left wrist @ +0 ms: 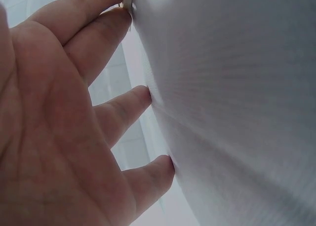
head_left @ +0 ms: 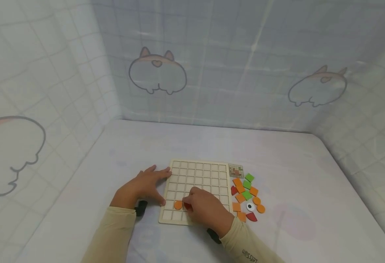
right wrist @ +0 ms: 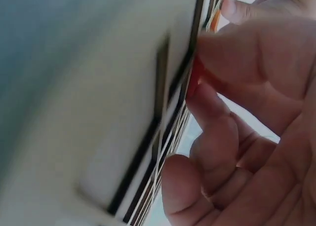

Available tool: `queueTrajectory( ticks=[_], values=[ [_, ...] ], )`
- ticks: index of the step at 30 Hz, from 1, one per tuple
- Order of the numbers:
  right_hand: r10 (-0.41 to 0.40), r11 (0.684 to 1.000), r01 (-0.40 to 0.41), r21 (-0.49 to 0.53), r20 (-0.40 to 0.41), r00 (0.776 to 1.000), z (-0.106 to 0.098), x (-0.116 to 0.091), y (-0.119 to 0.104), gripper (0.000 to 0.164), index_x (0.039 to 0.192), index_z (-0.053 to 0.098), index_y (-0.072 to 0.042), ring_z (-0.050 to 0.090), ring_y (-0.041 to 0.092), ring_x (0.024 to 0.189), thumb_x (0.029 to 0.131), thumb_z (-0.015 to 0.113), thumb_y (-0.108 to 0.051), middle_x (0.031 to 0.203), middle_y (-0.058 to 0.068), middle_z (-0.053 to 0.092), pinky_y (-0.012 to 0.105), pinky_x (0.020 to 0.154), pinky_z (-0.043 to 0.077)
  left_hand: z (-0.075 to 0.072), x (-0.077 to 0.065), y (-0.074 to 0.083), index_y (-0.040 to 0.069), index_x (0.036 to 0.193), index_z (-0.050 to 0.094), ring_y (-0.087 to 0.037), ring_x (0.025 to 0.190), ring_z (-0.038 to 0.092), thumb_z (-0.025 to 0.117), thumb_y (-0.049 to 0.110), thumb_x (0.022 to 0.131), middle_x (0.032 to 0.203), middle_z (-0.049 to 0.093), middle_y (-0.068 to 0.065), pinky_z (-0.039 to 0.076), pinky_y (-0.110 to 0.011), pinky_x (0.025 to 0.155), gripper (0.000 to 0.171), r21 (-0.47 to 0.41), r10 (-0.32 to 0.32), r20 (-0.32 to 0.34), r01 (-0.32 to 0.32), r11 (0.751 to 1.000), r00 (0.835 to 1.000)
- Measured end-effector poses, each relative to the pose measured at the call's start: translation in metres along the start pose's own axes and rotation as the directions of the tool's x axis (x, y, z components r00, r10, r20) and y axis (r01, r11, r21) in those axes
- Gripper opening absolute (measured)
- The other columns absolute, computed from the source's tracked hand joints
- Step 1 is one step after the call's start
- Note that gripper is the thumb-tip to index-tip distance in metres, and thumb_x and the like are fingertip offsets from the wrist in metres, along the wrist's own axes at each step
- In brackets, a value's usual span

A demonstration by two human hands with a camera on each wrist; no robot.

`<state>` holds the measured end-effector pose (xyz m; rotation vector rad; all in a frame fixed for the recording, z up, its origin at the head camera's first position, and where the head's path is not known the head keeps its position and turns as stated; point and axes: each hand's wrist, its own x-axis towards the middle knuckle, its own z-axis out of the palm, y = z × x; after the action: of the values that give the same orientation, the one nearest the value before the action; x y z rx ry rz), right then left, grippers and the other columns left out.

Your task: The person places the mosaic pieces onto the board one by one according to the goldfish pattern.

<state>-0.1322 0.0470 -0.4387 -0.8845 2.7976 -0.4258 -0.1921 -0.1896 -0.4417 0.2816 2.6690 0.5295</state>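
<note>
A pale wooden grid board (head_left: 195, 170) lies on the white surface. My left hand (head_left: 146, 184) rests at its left edge with fingers spread, thumb and fingertips touching the frame; in the left wrist view two other fingertips of this hand (left wrist: 59, 107) touch the cloth. Over the lower middle of the board, my right hand (head_left: 207, 208) pinches a red piece (right wrist: 195, 75) between thumb and fingers, right at the grid. Most of the red piece is hidden by the fingers. Just left of it an orange round piece (head_left: 178, 205) sits in a cell.
Right of the board lie several orange squares (head_left: 253, 191), green squares (head_left: 249, 177), orange rounds (head_left: 260, 208), red quarter-round pieces (head_left: 251, 217) and a white eye disc (head_left: 250, 206). A small pattern card (head_left: 236, 170) touches the board's upper right edge. Fabric walls (head_left: 212, 65) stand around the surface.
</note>
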Motion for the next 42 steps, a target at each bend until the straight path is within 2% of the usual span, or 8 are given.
queueTrajectory(
  ticks=[9,15,19,23,27,35,37,42],
  values=[
    [0.066,0.99,-0.064,0.123,-0.015,0.998,0.003,-0.001,0.0,0.023,0.101,0.08,-0.023,0.049,0.006,0.075,0.088,0.072,-0.006,0.089,-0.009,0.058,0.018,0.068,0.045,0.002,0.001,-0.003,0.031,0.156,0.042,-0.046,0.156,0.011,0.098,0.045,0.057,0.167,0.032,-0.005,0.014,-0.078,0.115,0.114,-0.003,-0.018,0.008,0.018,1.0,1.0],
    [0.049,0.996,-0.05,0.074,0.015,0.999,-0.001,-0.004,0.001,0.022,0.108,0.079,-0.028,0.049,0.006,0.073,0.091,0.073,-0.014,0.09,-0.009,0.058,0.018,0.063,0.043,0.005,0.0,-0.004,0.031,0.155,0.044,-0.046,0.156,0.012,0.098,0.044,0.058,0.167,0.032,-0.003,0.016,-0.079,0.114,0.112,-0.013,-0.005,0.001,0.005,1.0,1.0],
    [0.091,0.994,-0.092,0.064,0.024,0.996,-0.009,-0.013,0.008,0.032,0.126,0.074,-0.025,0.056,0.007,0.086,0.094,0.072,-0.023,0.107,-0.006,0.064,0.023,0.076,0.053,0.005,-0.002,-0.005,0.029,0.155,0.045,-0.046,0.156,0.012,0.098,0.042,0.058,0.166,0.033,-0.002,0.015,-0.078,0.114,0.111,-0.025,0.016,-0.01,-0.017,1.0,1.0],
    [0.175,0.978,-0.17,0.125,-0.033,0.984,-0.025,-0.03,0.025,0.034,0.126,0.073,-0.016,0.061,0.012,0.098,0.093,0.07,-0.022,0.116,-0.001,0.065,0.034,0.089,0.056,0.001,-0.004,-0.002,0.027,0.156,0.044,-0.045,0.156,0.011,0.097,0.04,0.06,0.166,0.033,-0.002,0.012,-0.076,0.117,0.11,-0.023,0.031,-0.014,-0.031,0.999,0.999],
    [0.329,0.927,-0.307,0.215,-0.075,0.941,-0.039,-0.054,0.051,0.026,0.116,0.075,-0.014,0.064,0.017,0.101,0.091,0.07,-0.021,0.114,-0.001,0.066,0.04,0.088,0.054,-0.003,-0.006,0.001,0.027,0.156,0.043,-0.046,0.156,0.01,0.097,0.039,0.061,0.167,0.032,-0.004,0.011,-0.076,0.117,0.111,-0.032,0.02,-0.009,-0.02,0.999,1.0],
    [0.621,0.773,-0.599,0.211,-0.058,0.781,-0.042,-0.102,0.111,0.046,0.128,0.068,-0.005,0.062,0.025,0.098,0.087,0.075,-0.023,0.118,0.012,0.067,0.048,0.086,0.056,-0.004,-0.005,0.006,0.026,0.157,0.041,-0.047,0.155,0.01,0.097,0.039,0.061,0.167,0.03,-0.009,0.012,-0.077,0.116,0.112,-0.025,0.012,0.001,-0.012,1.0,1.0],
    [0.65,0.75,-0.632,0.195,-0.04,0.759,-0.04,-0.111,0.117,0.048,0.129,0.066,-0.003,0.063,0.027,0.102,0.087,0.075,-0.024,0.119,0.014,0.066,0.052,0.09,0.055,-0.004,-0.005,0.005,0.026,0.157,0.041,-0.048,0.155,0.01,0.098,0.039,0.061,0.167,0.029,-0.011,0.013,-0.077,0.116,0.112,-0.021,0.008,0.003,-0.008,1.0,1.0],
    [0.675,0.724,-0.662,0.192,-0.004,0.738,-0.037,-0.119,0.125,0.046,0.122,0.069,-0.001,0.062,0.028,0.102,0.085,0.082,-0.024,0.113,0.014,0.067,0.055,0.094,0.053,-0.002,-0.005,0.004,0.027,0.157,0.042,-0.048,0.155,0.011,0.098,0.04,0.059,0.167,0.03,-0.011,0.013,-0.077,0.116,0.114,-0.032,0.007,-0.003,-0.007,0.999,1.0]
  ],
)
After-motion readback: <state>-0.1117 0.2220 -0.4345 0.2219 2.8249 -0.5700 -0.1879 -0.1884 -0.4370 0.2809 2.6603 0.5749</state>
